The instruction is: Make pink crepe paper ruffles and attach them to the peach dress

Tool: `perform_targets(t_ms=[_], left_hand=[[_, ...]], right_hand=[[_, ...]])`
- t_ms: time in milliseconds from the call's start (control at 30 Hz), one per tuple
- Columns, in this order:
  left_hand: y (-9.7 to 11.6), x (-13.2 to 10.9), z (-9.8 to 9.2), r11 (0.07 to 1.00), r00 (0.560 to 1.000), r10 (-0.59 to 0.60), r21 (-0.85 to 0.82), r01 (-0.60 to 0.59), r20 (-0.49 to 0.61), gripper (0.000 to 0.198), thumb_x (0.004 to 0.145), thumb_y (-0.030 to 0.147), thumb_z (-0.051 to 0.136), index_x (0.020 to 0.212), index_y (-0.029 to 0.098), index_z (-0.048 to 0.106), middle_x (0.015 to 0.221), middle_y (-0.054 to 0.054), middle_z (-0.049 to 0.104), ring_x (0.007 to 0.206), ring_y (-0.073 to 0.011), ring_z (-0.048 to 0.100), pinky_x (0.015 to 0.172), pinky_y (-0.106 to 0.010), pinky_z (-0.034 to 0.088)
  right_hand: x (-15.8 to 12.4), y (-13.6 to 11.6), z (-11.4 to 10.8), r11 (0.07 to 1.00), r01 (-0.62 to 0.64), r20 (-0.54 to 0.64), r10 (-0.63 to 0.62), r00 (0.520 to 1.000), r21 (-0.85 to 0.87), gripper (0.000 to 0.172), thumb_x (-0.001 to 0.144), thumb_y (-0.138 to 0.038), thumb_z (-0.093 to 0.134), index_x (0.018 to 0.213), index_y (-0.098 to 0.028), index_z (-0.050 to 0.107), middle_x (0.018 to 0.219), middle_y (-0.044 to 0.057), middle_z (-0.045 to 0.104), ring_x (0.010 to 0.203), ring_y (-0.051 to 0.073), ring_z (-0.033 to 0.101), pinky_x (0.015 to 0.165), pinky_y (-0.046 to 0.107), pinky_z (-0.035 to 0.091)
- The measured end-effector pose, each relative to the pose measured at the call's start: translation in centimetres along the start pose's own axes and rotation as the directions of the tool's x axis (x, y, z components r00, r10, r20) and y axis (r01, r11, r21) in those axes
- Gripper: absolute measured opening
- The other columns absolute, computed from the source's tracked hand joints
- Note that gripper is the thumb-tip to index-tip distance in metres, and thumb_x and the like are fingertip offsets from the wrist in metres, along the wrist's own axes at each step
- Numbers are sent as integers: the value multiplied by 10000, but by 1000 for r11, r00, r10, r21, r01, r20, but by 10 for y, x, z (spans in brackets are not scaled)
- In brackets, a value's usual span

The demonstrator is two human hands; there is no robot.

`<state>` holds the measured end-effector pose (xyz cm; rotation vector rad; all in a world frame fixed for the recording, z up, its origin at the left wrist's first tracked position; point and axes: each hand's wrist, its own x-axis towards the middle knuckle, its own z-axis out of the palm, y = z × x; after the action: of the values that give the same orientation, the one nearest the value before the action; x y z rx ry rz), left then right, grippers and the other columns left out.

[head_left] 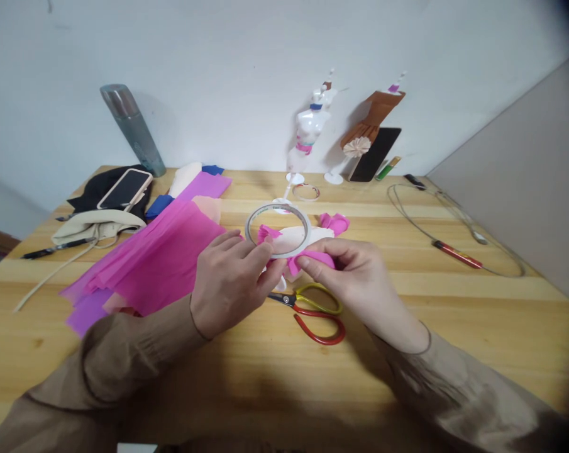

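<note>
Fingers [261,250] on tape roll [248,228], pink paper [313,259] (scissors [320,316] partly unseen)

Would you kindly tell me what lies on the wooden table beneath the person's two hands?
Scissors with red and yellow loop handles lie there, handles visible. The left hand, holding a clear tape roll, hides the blade tips; the right hand pinches folded pink crepe paper.

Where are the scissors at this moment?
In the head view, the scissors lie on the table near centre, partly under the left hand and right hand.
</note>
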<state>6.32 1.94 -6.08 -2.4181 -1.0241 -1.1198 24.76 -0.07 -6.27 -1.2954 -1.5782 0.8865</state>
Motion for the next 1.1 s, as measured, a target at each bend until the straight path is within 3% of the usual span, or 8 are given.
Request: perform_targets(t_ms=[267,600,800,900,1100], left_hand=[[1,-1,2,1000,1000,0,21,0,-1,197,841,227,590,662,162,643,511,10,581,521,-131,540,596,-259,460],[3,-1,3,998,1000,-10,66,11,-2,231,844,244,575,632,177,635,499,11,579,511,-127,517,548,-248,403],[2,-1,4,997,999,-34,64,34,7,256,839,244,579,596,172,616,488,10,576,497,-126,509,516,-249,369],[2,0,4,997,999,-43,56,43,7,236,839,235,582,615,175,625,487,17,578,490,-116,501,510,-242,351],[3,0,4,999,999,-39,37,39,11,234,831,228,599,604,173,617,486,16,568,500,-120,504,525,-247,365]], right_hand=[[-8,-1,7,988,135,-84,-141,986,-80,102,791,-230,647,719,-190,707,611,4,654,568,149,563,540,282,443],[-12,1,12,966,202,-126,-224,966,-164,129,820,-212,622,709,-188,686,602,5,638,549,138,551,521,271,438],[-13,0,11,845,335,-100,-409,907,-417,173,848,-169,583,691,-190,650,547,-9,536,487,118,445,488,279,366],[-12,-1,10,862,275,-125,-358,925,-426,161,842,-210,609,683,-189,631,558,-4,543,491,119,430,491,284,358],[-6,2,9,945,166,-189,-225,956,-282,143,792,-217,670,666,-173,620,591,1,603,526,120,490,503,261,392]])
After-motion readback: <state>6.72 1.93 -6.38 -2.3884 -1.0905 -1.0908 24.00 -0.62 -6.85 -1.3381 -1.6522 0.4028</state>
